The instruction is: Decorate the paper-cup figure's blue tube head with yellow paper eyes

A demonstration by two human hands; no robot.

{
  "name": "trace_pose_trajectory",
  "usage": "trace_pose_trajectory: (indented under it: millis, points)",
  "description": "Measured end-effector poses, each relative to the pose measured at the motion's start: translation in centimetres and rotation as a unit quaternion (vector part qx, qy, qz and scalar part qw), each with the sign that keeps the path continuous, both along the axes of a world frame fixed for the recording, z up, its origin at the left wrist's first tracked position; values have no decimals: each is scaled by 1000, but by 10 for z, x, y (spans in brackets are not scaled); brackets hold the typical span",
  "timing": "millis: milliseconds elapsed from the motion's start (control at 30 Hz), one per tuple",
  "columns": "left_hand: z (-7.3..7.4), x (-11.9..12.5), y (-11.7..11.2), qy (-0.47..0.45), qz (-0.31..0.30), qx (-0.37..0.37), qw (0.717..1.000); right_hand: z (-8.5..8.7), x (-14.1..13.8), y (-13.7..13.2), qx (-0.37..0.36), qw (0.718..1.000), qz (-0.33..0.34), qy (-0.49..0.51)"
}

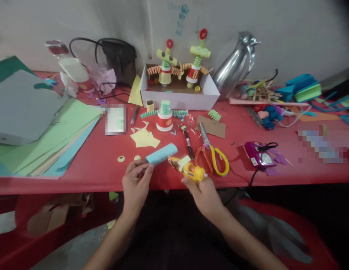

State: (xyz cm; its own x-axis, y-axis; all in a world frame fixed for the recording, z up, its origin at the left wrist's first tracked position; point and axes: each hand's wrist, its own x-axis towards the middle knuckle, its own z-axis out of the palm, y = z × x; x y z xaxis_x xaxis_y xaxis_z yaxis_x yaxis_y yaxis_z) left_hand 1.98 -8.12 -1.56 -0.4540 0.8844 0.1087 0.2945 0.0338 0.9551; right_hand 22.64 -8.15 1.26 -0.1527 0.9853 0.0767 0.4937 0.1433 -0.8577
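Note:
My left hand (137,175) is closed, its thumb and fingers pinched at the near left end of a light blue paper tube (162,153). Fingers of my right hand (204,193) wrap round a yellow hot glue gun (195,172), partly hiding it. The gun's tip points left, close to the tube's right part; whether they touch I cannot tell. Beyond the tube stands a red and white paper cup figure (164,120) with folded green paper arms and neck. Scraps of pale yellow paper (145,138) and small round yellow discs (121,159) lie nearby on the red table (92,165).
Scissors (214,153) and a black marker (188,142) lie beside the glue gun. At the back, a white box (180,99) holds two finished-looking paper figures (194,73), beside a metal jug (233,67). Coloured sheets (64,138) cover the left. A purple device (259,154) with a cable sits right.

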Motion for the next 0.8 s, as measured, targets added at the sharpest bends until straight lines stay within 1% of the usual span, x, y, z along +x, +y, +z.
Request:
trace_pose_trajectory:
  millis: [67, 200, 367, 500, 533, 633, 667, 700, 800]
  points:
    - [0, 0, 0, -7, 5, -1, 1000, -1, 1, 1, -5, 1000, -5, 7]
    - [2, 1, 0, -12, 6, -2, 1000, -3, 3, 6, -16, 999, -40, 12]
    - [5, 0, -1, -4, 4, -15, 1000, -3, -3, 4, -13, 1000, 11, 19]
    - [3, 0, -1, -14, 8, -8, 1000, -3, -7, 1, -13, 999, -18, 29]
    - [3, 0, -1, -17, 6, -7, 1000, -3, -8, 0, -11, 999, -14, 29]
    - [2, 0, -1, -21, -2, -10, 1000, -3, -11, -3, -10, 999, 32, 22]
    - [1, 0, 0, -22, -4, -10, 1000, -3, -12, -3, -15, 999, 38, 20]
    - [1, 0, 0, -23, -3, -9, 1000, -2, -12, -2, -22, 999, 32, 20]
    - [0, 0, 0, -23, 0, -6, 1000, -1, -11, 2, -30, 999, -16, 24]
